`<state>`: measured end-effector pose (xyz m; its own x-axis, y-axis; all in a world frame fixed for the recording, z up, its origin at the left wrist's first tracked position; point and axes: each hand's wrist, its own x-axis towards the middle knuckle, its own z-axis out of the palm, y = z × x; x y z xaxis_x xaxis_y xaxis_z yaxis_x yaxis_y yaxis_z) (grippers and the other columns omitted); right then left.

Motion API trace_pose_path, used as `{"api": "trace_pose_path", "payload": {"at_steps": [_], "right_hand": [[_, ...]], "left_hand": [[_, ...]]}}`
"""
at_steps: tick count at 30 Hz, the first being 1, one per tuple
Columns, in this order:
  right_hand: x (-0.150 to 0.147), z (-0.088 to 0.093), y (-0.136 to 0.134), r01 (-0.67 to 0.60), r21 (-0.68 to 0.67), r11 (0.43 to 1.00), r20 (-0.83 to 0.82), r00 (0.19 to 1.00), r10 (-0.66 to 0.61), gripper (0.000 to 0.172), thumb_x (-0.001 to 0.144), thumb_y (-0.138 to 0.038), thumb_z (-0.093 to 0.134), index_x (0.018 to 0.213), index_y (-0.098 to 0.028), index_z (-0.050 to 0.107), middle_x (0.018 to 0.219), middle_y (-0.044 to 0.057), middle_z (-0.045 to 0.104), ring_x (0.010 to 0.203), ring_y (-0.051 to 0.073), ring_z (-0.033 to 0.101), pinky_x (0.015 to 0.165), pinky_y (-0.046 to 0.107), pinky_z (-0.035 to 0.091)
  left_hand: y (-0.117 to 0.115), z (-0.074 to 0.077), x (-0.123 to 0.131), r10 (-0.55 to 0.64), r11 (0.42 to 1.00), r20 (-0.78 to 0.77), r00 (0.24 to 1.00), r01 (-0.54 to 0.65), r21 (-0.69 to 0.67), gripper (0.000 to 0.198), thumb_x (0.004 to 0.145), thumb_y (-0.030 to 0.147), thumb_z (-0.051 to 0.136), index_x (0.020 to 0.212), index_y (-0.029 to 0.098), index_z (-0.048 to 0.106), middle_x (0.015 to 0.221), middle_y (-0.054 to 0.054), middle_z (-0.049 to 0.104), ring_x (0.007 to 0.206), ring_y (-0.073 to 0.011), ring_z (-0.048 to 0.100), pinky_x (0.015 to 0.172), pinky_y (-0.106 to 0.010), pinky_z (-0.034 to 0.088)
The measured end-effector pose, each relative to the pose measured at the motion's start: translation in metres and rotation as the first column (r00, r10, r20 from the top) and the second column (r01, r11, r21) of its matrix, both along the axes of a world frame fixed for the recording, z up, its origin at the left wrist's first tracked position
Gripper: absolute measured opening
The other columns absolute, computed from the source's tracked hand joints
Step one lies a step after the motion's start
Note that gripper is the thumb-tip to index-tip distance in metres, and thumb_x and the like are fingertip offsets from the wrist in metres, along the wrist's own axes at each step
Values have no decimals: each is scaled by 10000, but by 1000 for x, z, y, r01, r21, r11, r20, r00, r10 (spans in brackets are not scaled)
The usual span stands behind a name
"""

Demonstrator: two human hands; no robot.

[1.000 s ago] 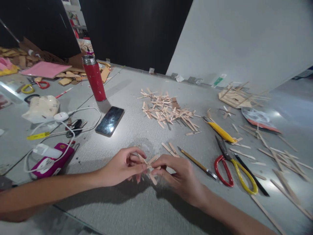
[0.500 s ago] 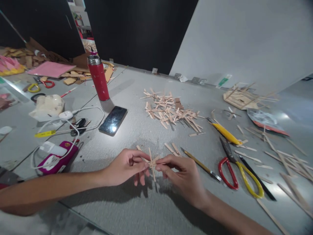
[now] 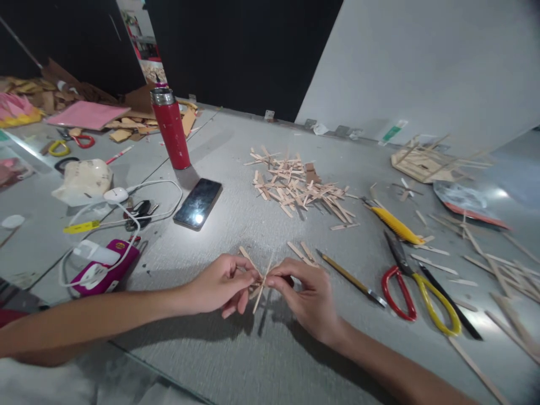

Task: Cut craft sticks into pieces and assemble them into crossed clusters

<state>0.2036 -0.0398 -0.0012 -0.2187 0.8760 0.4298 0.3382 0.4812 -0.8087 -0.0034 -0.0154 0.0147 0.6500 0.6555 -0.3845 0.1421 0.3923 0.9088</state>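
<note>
Between my hands, just above the grey table [image 3: 181,354], are thin wooden sticks [image 3: 257,300] that cross one another. My left hand [image 3: 225,284] pinches them from the left with thumb and forefinger, its other fingers curled below. From the right, my right hand [image 3: 301,295] grips the same crossed sticks at their middle with its fingertips. How the sticks are joined is hidden by the fingers. Beyond my right hand lie a few loose wooden sticks [image 3: 300,252] and a pencil-like craft knife [image 3: 352,278] with a tan handle.
A heap of short wooden sticks [image 3: 295,183] lies ahead. To the right are red-and-yellow-handled scissors [image 3: 399,292], a yellow cutter [image 3: 394,223] and a wooden stick frame [image 3: 422,160]. On the left stand a red bottle [image 3: 171,132], a phone [image 3: 198,203] and a purple power bank [image 3: 109,267] with white cables.
The crossed sticks have turned, so the upright one now leans with its top to the right. Both hands keep their pinch and have come slightly closer together. The view has shifted a little.
</note>
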Motion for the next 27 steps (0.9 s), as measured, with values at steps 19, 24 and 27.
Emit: {"api": "trace_pose_path", "payload": {"at_steps": [19, 24, 27], "right_hand": [[-4, -4, -3, -66, -126, 990, -45, 997, 61, 313, 999, -339, 645, 733, -195, 725, 618, 12, 693, 535, 137, 584, 532, 257, 436], [2, -11, 0, -122, -73, 990, -60, 991, 118, 327, 1022, -382, 637, 776, -194, 743, 675, 36, 742, 586, 151, 655, 558, 263, 461], [6, -15, 0, -145, -88, 986, -81, 987, 138, 297, 1014, -396, 658, 824, -194, 763, 718, 47, 772, 610, 158, 690, 566, 258, 482]], "left_hand": [[1, 1, 0, -68, 995, -105, 992, 75, 64, 392, 1027, 481, 516, 1257, 165, 544, 467, 97, 548, 332, -77, 385, 345, -148, 271], [1, 1, -1, -176, 974, -138, 975, 193, 118, 364, 1063, 440, 449, 1222, 147, 594, 477, 87, 532, 365, -77, 401, 397, -163, 294], [0, 0, -1, -149, 978, -122, 981, 164, 132, 293, 1064, 430, 441, 1121, 170, 564, 498, 89, 541, 382, -79, 406, 429, -171, 312]]}}
